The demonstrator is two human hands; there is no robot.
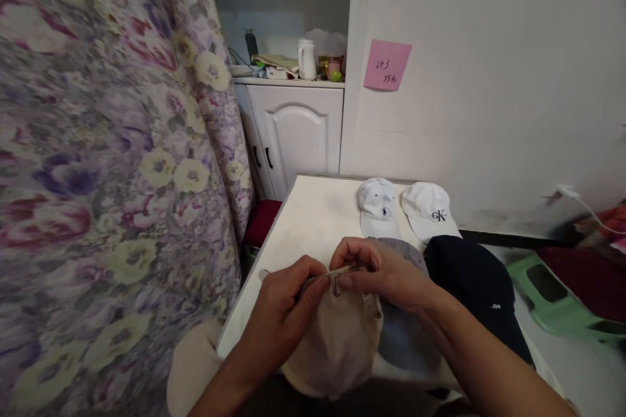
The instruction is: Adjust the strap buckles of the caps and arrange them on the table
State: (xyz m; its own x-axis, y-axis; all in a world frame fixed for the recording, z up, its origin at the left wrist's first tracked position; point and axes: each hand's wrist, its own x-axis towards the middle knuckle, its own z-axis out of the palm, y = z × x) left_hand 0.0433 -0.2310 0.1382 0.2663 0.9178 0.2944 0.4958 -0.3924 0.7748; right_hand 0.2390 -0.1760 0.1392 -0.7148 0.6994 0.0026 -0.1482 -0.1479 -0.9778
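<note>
Both my hands work at the back of a beige cap (337,345) that lies at the near edge of a white table (303,215). My left hand (283,313) is closed, pinching the cap's back strap (337,273) from the left. My right hand (386,273) is closed too and pinches the same strap and its buckle from the right. A grey cap (405,332) lies under my right wrist. A black cap (479,287) sits just right of it.
Two white caps (376,205) (430,208) rest at the table's far side by the wall. A pink note (386,65) sticks to the wall. A floral cloth (112,163) hangs at the left. Behind stands a white cabinet (293,130). A green stool (552,300) is at the right.
</note>
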